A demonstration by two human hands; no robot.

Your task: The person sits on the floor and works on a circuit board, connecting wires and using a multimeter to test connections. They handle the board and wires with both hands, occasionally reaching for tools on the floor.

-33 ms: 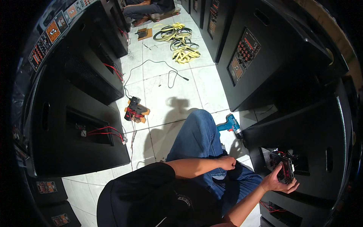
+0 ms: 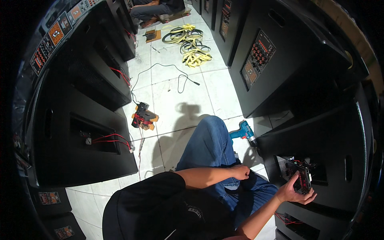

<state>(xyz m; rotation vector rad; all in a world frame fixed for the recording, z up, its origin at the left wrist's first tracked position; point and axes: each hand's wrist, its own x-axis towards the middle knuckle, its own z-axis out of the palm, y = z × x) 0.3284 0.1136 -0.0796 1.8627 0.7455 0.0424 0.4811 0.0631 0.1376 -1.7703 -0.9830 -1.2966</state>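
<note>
My right hand (image 2: 295, 193) grips a dark control panel (image 2: 304, 181) with its thumb on the face and its fingers round the edge. The panel sits tilted at the rectangular cut-out of a black speaker cabinet (image 2: 334, 160) on my right, with bits of wiring showing behind it. Over my lap, my left hand (image 2: 241, 172) is closed, its fingers curled together; whatever is in them, if anything, is too small to make out. A blue cordless drill (image 2: 244, 130) lies on the floor beyond my bent knee, its dark chuck close to the cabinet.
Black speaker cabinets (image 2: 44, 148) line both sides, several with red wires (image 2: 112, 138) hanging from openings. On the tiles lie a black adapter bundled with red wire (image 2: 141, 116), a black cable (image 2: 176, 68) and yellow-and-black strapping (image 2: 196, 50). Another person (image 2: 154, 12) sits at the far end.
</note>
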